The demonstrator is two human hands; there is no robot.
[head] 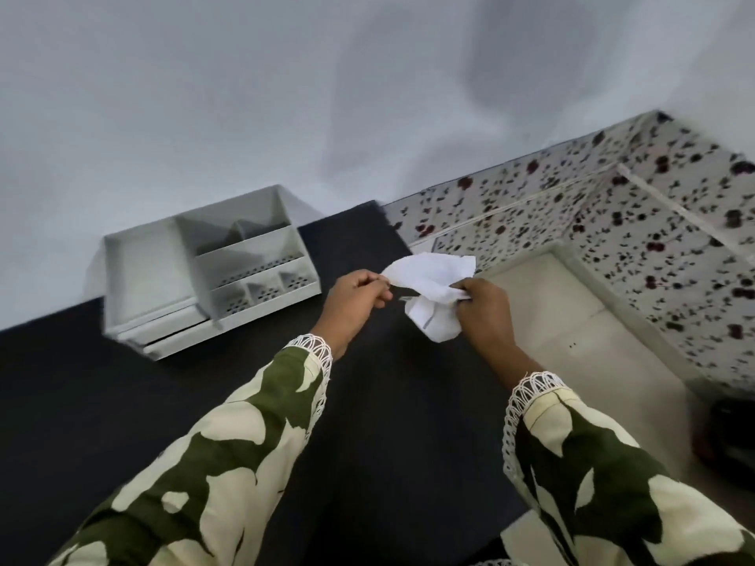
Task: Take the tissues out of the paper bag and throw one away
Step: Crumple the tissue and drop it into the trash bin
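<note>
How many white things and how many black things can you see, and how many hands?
White things: 2, the crumpled white paper tissue and the white plastic desk organizer with compartments
Black things: 1, the flat black tabletop
Hands: 2, the left hand and the right hand, both pinching the tissue
Total: 5

Motion blur softens the white desk organizer [204, 267], so the contents of its compartments cannot be told. The right hand [486, 310] hides the middle of the tissue [429, 275]. Both patterned sleeves [212, 463] run off the lower edge. A dark object [731, 435] at right is cropped and unidentifiable.
</note>
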